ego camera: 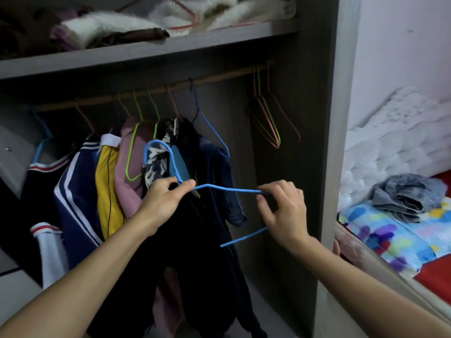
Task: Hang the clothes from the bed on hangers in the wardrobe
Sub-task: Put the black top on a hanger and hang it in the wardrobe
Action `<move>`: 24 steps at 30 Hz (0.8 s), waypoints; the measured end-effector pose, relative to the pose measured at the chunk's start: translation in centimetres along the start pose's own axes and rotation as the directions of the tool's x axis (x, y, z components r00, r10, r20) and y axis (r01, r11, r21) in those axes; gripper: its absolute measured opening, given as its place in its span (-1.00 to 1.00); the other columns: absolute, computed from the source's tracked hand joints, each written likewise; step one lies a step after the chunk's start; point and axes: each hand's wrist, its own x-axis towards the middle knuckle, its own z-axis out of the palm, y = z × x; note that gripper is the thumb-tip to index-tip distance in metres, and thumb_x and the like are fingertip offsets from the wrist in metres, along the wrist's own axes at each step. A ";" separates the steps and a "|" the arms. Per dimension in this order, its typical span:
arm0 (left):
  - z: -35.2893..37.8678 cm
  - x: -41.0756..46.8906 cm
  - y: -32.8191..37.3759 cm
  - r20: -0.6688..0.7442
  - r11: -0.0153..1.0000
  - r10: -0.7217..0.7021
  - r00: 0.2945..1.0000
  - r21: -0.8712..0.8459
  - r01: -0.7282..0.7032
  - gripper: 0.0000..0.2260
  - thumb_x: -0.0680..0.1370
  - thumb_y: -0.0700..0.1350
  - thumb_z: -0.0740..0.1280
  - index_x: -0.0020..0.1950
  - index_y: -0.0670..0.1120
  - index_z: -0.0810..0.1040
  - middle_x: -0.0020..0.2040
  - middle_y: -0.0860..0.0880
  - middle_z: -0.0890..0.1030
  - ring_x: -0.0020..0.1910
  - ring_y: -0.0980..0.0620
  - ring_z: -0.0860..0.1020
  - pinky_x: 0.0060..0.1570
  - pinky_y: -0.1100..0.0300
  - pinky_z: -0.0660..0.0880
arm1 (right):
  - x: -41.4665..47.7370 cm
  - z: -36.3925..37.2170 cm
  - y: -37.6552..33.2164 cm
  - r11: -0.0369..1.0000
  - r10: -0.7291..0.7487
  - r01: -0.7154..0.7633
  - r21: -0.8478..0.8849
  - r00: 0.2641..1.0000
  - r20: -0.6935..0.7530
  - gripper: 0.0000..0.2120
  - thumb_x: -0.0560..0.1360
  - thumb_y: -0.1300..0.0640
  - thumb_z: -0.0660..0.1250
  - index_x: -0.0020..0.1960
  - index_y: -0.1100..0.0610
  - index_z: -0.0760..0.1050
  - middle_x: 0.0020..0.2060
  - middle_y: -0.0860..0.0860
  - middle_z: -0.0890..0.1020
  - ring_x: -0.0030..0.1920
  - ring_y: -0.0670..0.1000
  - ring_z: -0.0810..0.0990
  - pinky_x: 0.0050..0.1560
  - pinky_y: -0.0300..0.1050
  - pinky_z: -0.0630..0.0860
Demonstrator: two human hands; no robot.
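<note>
Filling most of the view, the grey wardrobe [327, 118] stands open, its wooden rail [219, 78] sloping across under a shelf [146, 52]. Above the rail, that shelf carries heaped fluffy white and brown fabric [109, 25]. To the right of the rail, beyond the wardrobe's side panel, lies the bed [366, 230] with a bright patterned sheet, white quilted padding behind it. A crumpled grey garment [405, 196] sits on the bed, well apart from both hands.

Under the rail's left and middle stretch hang the hung clothes [109, 179], packed close: navy with white stripes, yellow, pink, dark pieces. Toward the rail's right end, a bunch of empty hangers [268, 118] dangles in pink and green. Between that bunch and the denim piece, the rail is bare, with a free gap below it.

Below the rail's middle, in front of the dark clothes, an empty blue hanger [227, 189] is held tilted, hook up and to the left. The left hand [161, 201] pinches its neck between thumb and forefinger. The right hand [285, 211] has its fingers [264, 195] narrowly pinched on the shoulder wire's end, the rest loosely curled; the bottom bar shows just under that palm.
</note>
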 end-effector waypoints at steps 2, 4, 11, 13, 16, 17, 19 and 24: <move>-0.4 0.0 0.5 -0.016 1.000 0.016 1.000 0.001 -0.016 -0.79 0.50 0.10 0.38 -0.22 -0.01 0.61 -0.40 0.16 0.57 -0.26 0.08 0.54 -0.13 0.12 0.40 | -2.0 -0.5 -0.4 0.979 -0.204 0.200 -0.044 0.972 -0.119 -0.78 0.45 0.16 0.40 0.09 0.16 0.60 0.09 0.09 0.57 0.17 0.10 0.50 0.21 0.01 0.36; -1.1 0.1 0.5 -0.037 1.000 0.018 0.999 -0.012 -0.018 -0.71 0.47 0.17 0.37 -0.16 -0.05 0.62 -0.36 0.12 0.58 -0.22 0.01 0.57 -0.09 0.06 0.46 | -4.6 -0.2 -1.0 0.945 -0.324 0.326 0.017 0.942 -0.084 -0.85 0.45 0.16 0.38 0.01 0.17 0.61 0.07 0.11 0.60 0.17 0.13 0.52 0.24 0.09 0.38; -1.0 -1.1 1.8 -0.041 0.982 0.021 0.999 -0.184 -0.028 -0.68 0.51 0.11 0.36 -0.08 -0.17 0.62 -0.21 -0.03 0.64 -0.09 0.00 0.61 0.11 0.00 0.48 | -4.2 5.8 -4.6 0.260 0.420 -0.914 0.311 0.397 0.816 -0.75 0.51 -0.10 0.38 -0.20 0.06 0.50 -0.50 -0.11 0.44 -0.49 -0.12 0.37 -0.43 -0.11 0.34; -2.0 -1.0 2.0 -0.084 0.962 0.004 0.996 -0.272 -0.026 -0.63 0.49 0.10 0.37 -0.10 -0.24 0.60 -0.23 -0.09 0.59 -0.16 -0.02 0.57 0.01 0.00 0.47 | -3.5 6.4 -4.3 0.088 0.307 -0.948 0.306 0.318 0.897 -0.65 0.44 -0.27 0.37 -0.08 0.02 0.51 -0.45 -0.14 0.42 -0.47 -0.12 0.30 -0.46 -0.22 0.24; -2.7 -1.4 2.0 -0.047 0.934 -0.002 0.999 -0.358 -0.015 -0.65 0.47 0.09 0.37 -0.16 -0.22 0.58 -0.28 -0.10 0.53 -0.23 0.00 0.52 -0.11 0.07 0.42 | -2.8 7.3 -4.5 0.132 0.091 -0.962 0.240 0.253 0.963 -0.49 0.30 -0.39 0.41 0.02 -0.01 0.57 -0.32 -0.09 0.51 -0.33 -0.08 0.40 -0.36 -0.16 0.28; -2.5 -1.7 1.8 -0.027 0.938 0.013 1.000 -0.345 -0.021 -0.74 0.51 0.03 0.36 -0.21 -0.16 0.58 -0.32 -0.04 0.53 -0.26 0.06 0.52 -0.13 0.13 0.41 | -2.5 7.6 -4.8 0.236 0.045 -0.944 0.229 0.246 0.968 -0.52 0.29 -0.32 0.46 -0.03 0.04 0.57 -0.31 -0.04 0.52 -0.32 -0.06 0.43 -0.34 -0.13 0.28; -1.8 -2.3 1.2 -0.004 0.949 0.037 0.999 -0.314 -0.037 -0.74 0.56 -0.08 0.32 -0.32 -0.08 0.54 -0.41 0.11 0.51 -0.35 0.17 0.48 -0.19 0.20 0.39 | -1.9 8.0 -6.0 0.440 0.025 -0.867 0.234 0.273 0.962 -0.60 0.27 -0.13 0.49 -0.10 0.13 0.51 -0.33 0.09 0.48 -0.40 -0.04 0.40 -0.39 -0.11 0.27; -2.4 -2.8 -0.4 -0.015 0.965 0.017 1.000 -0.263 -0.021 -0.79 0.56 -0.06 0.33 -0.27 -0.05 0.56 -0.31 0.09 0.55 -0.26 0.21 0.53 -0.11 0.30 0.42 | -3.0 8.8 -4.5 0.805 0.164 -0.577 0.138 0.440 0.883 -0.74 0.36 0.18 0.47 -0.32 0.13 0.37 -0.39 0.09 0.40 -0.37 -0.02 0.40 -0.33 -0.10 0.36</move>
